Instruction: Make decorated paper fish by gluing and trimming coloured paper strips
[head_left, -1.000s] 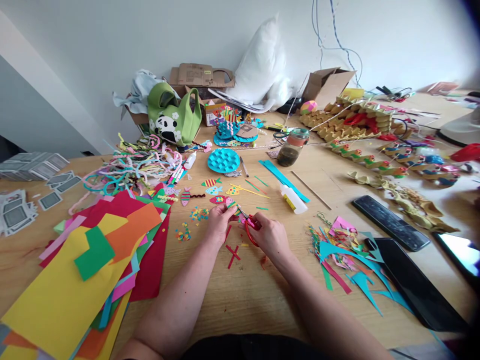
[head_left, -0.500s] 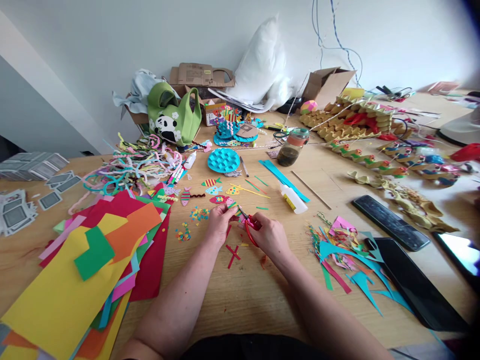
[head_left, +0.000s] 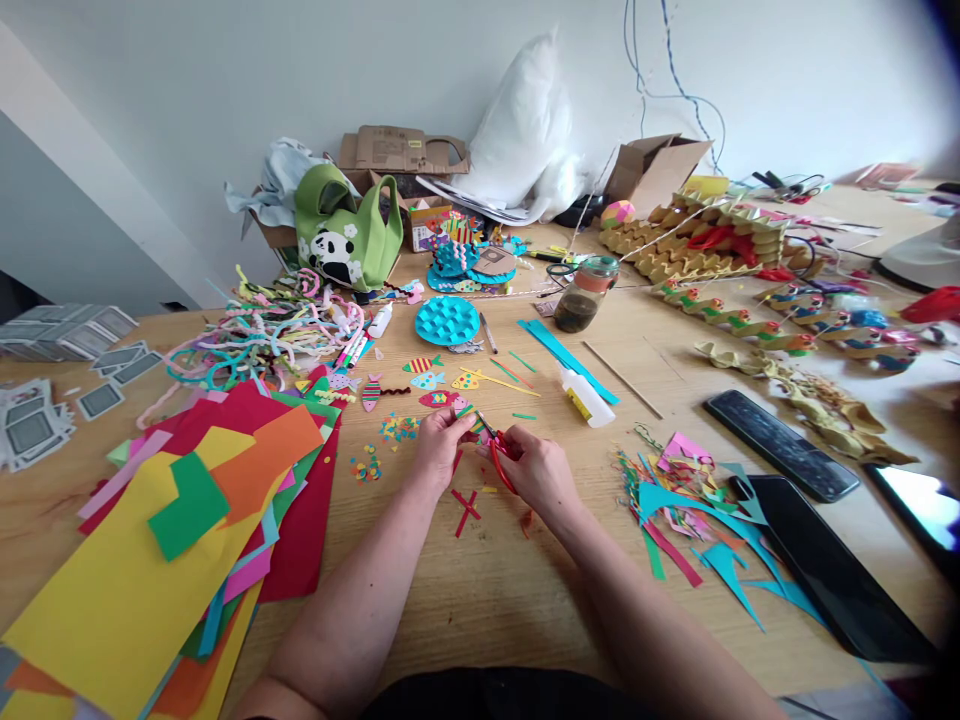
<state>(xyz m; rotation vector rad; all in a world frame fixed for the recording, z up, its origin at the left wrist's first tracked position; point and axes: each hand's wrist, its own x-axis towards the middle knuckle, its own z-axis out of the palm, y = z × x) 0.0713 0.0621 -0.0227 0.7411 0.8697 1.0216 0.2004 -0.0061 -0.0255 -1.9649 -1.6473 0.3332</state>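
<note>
My left hand (head_left: 441, 447) pinches a small striped paper piece (head_left: 466, 411), mostly green, partly hidden by the fingers. In my right hand (head_left: 541, 468) is a pair of red-handled scissors (head_left: 501, 462), its blades right at the striped piece. Several decorated paper fish lie just beyond my hands, among them a red one (head_left: 438, 399), a blue one (head_left: 427, 381) and a yellow one (head_left: 466, 380). Red paper strips (head_left: 466, 511) lie crossed on the table below my hands. Small paper dots (head_left: 399, 428) are scattered left of my left hand.
Coloured paper sheets (head_left: 112, 570) pile up at the left, with pipe cleaners (head_left: 247, 335) behind. A glue bottle (head_left: 587, 398), a wooden stick (head_left: 622, 380) and a glass jar (head_left: 587, 295) stand or lie beyond my right hand. Paper scraps (head_left: 686, 490) and phones (head_left: 780, 443) are at the right.
Both hands stay almost in place, holding the striped paper and the scissors. Only slight shifts of the scissors and the paper show; the surrounding things have not moved.
</note>
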